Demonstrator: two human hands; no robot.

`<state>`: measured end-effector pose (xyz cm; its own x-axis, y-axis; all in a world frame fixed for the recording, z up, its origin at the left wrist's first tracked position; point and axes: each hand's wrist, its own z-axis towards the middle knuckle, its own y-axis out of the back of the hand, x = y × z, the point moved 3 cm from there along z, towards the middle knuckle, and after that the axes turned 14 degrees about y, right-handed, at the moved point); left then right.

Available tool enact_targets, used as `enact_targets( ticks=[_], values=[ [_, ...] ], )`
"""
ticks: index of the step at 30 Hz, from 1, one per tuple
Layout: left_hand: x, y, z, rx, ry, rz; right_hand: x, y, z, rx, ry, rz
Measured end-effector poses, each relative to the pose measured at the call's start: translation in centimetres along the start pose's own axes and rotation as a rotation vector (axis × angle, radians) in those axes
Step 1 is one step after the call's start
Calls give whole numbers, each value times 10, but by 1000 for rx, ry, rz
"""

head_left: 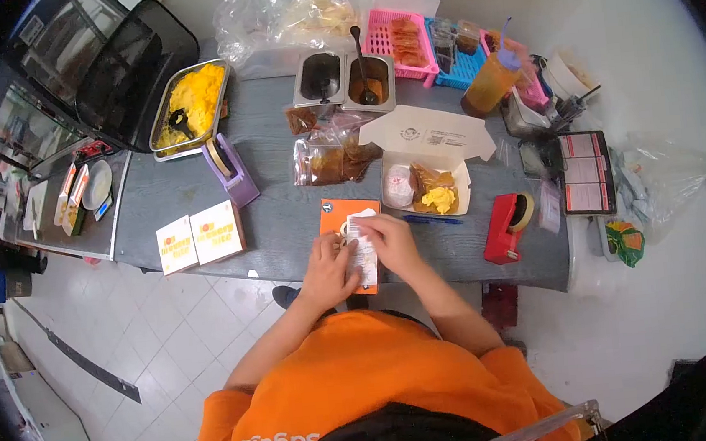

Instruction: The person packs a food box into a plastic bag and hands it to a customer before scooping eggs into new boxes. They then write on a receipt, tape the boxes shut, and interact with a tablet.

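Observation:
An orange box or card (pixel 337 213) lies at the table's front edge, with a white printed slip (pixel 365 257) on it. My left hand (pixel 328 266) rests over the left side of the orange piece, fingers bent against the slip. At the slip's upper end, my right hand (pixel 390 238) has its fingers pressed together on the paper. To the right stands an open white food box (pixel 460 179) holding a wrapped round item (pixel 399 184), a brown sauce packet (pixel 427 179) and yellow food (pixel 440 199). A blue pen (pixel 433 219) lies just below that box.
Two white boxes (pixel 198 238) and a purple tape dispenser (pixel 233 170) are on the left. A red tape dispenser (pixel 501 233) stands right. Behind are a yellow food tray (pixel 199 95), metal containers (pixel 345 82), sauce bags (pixel 327 160) and an orange bottle (pixel 490 84).

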<state>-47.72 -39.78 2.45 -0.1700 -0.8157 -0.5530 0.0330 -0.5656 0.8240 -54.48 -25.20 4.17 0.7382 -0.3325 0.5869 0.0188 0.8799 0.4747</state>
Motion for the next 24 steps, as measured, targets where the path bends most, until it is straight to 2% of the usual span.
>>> enact_targets(
  ticks=[2,3,5,6,8,9,11,14,15,16,18,19,23,24],
  values=[
    [2,-3,-1,4,9,19,-7,-31,13,408,-289,154],
    [1,-3,0,5,22,33,-8,-39,17,402,-286,151],
    [-8,5,0,-6,-2,38,-14,-53,20,595,-150,-237],
    [-12,8,0,-14,-20,40,-5,-43,33,584,-155,-244],
    [-11,8,-1,2,-37,82,7,-21,47,745,-363,-436],
    [-10,7,-4,16,-42,126,1,-14,39,737,-376,-441],
    [-9,11,-6,12,-20,155,-14,16,21,301,-171,-698],
    [9,19,0,-55,76,169,-29,42,-21,285,-171,-712],
    [19,25,4,-51,115,175,-36,42,-30,303,-66,-657],
    [27,32,8,-47,153,182,-43,43,-42,303,-77,-667],
    [37,44,15,-101,232,363,-37,47,-43,156,10,-417],
    [40,49,19,-102,284,352,-29,49,-45,91,6,-347],
    [16,49,25,-218,333,414,-31,60,-71,28,-22,-415],
    [2,43,30,-152,215,292,-33,64,-73,22,-25,-565]
  ],
)
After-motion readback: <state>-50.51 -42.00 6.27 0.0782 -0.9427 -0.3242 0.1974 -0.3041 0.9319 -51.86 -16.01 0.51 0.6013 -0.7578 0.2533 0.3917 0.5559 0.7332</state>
